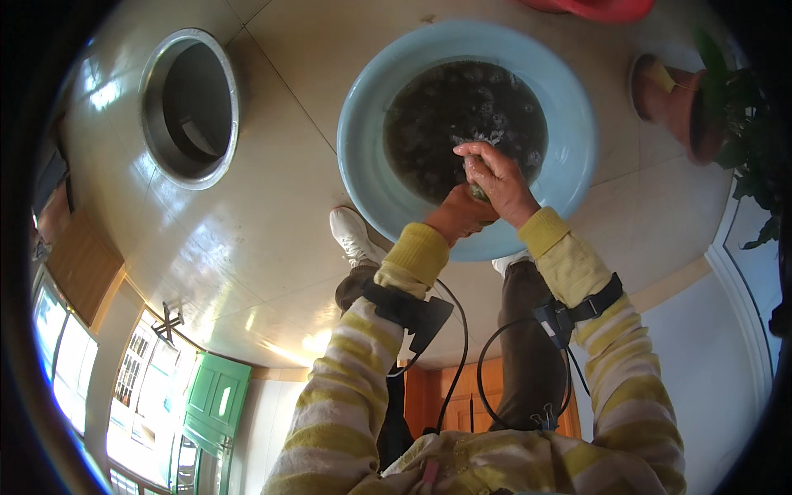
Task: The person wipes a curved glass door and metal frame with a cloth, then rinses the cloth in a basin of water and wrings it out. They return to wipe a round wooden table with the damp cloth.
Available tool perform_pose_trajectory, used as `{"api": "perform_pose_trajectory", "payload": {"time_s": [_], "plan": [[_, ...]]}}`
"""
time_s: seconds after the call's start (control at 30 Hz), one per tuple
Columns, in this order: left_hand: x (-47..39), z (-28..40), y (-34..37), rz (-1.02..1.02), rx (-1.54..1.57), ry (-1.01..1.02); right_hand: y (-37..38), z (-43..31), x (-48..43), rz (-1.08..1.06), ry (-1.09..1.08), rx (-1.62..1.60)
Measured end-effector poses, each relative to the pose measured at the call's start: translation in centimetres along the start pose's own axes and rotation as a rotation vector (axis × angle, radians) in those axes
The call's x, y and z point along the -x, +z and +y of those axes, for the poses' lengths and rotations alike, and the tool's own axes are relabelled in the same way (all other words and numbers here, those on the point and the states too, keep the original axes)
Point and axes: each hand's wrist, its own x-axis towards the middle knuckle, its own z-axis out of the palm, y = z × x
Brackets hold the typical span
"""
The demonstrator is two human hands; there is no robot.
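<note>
Both my hands meet over the near side of a light blue plastic basin (365, 124) that holds dark, bubbly water (433, 124). A wet, greenish-grey cloth (477, 189), partly hidden by the fingers, is squeezed between them. My left hand (461, 213) closes round its lower part, close to the basin's near wall. Above and to the right, my right hand (501, 179) grips the upper part, its fingers pointing left over the water. Bright drips or splashes show on the water just beyond the fingers.
A round metal basin (232, 124) stands on the tiled floor at the left. A red plastic object (606, 7) lies at the top edge. Reddish-brown pots (671, 114) and a leafy plant (752, 173) are at the right. Cables hang from straps on both forearms.
</note>
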Motion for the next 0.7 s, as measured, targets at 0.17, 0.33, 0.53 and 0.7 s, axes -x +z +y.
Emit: {"api": "perform_pose_trajectory", "payload": {"time_s": [0.17, 0.33, 0.53, 0.7], "plan": [[0.3, 0.0, 1.8, 0.189, -0.129, 0.349, 1.0, -2.4, 0.6, 0.184, 0.071, -0.011], [6.6, 3.4, -0.9, -0.352, 0.307, 0.071, 1.6, -7.2, 2.3, 0.259, 0.122, -0.230], [10.9, 6.3, 1.4, -0.363, 0.252, 0.041, 2.5, -12.4, 4.3, 0.140, 0.109, -0.199], [11.7, 6.0, 4.1, -0.053, 0.056, 0.165, 2.8, -14.4, 5.0, 0.150, 0.092, -0.062]]}}
